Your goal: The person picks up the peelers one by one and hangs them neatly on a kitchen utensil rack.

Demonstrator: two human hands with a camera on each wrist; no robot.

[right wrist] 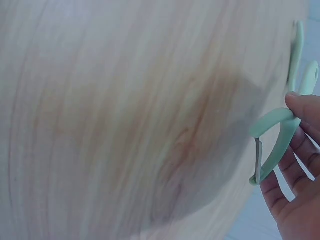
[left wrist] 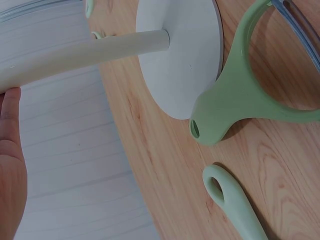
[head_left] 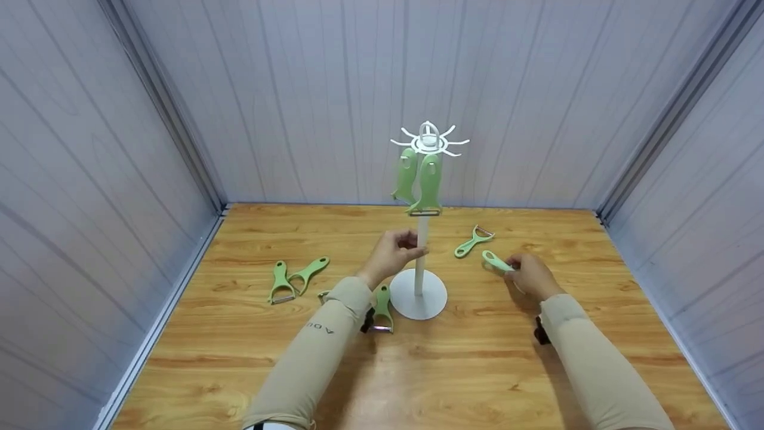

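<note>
A white display stand (head_left: 420, 278) with a round base and a ring of hooks stands upright on the table. Two green peelers, one on the left (head_left: 406, 170) and one in front (head_left: 430, 179), hang from its hooks. My left hand (head_left: 388, 257) grips the pole (left wrist: 95, 54) about midway up. To the right of the stand, my right hand (head_left: 533, 278) pinches another green peeler (head_left: 496, 261) just above the table, where its handle joins the head. The blade end of this peeler (right wrist: 286, 142) shows in the right wrist view, pointing away from the fingers.
One peeler (head_left: 382, 304) lies against the base, beside another (head_left: 323, 295) mostly hidden by the left sleeve. Two more peelers, one upright (head_left: 280, 278) and one slanted (head_left: 311, 272), lie at the left. Behind the right hand lies a peeler (head_left: 471, 243). Panelled walls (head_left: 310, 107) enclose the table.
</note>
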